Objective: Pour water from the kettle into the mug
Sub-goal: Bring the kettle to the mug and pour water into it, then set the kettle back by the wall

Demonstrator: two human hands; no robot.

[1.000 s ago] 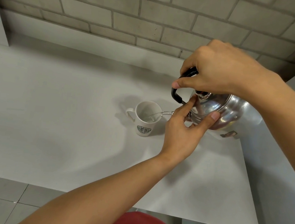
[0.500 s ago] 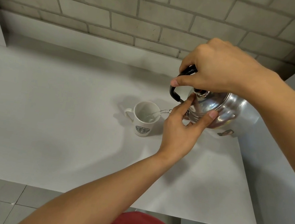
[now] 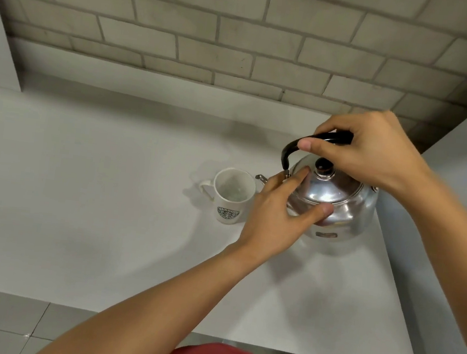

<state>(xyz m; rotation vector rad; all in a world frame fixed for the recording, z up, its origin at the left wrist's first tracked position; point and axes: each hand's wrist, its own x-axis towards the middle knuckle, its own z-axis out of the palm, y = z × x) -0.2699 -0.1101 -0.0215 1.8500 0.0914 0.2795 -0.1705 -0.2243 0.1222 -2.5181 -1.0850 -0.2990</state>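
While gripped at its black handle by the right hand (image 3: 367, 152), kettle (image 3: 337, 207) upright against the open left hand (image 3: 277, 214), beside the mug (image 3: 231, 195).

A pale grey table with a mug and a kettle on it.

We see the table (image 3: 74, 216) run from a brick wall at the back to a straight front edge, its matte top plain and light. A white mug (image 3: 231, 195) with a dark round logo stands upright near the middle, handle to the left. Just beside it on the right, near the table's right edge, the shiny metal kettle (image 3: 340, 207) appears to sit upright, spout toward the mug.
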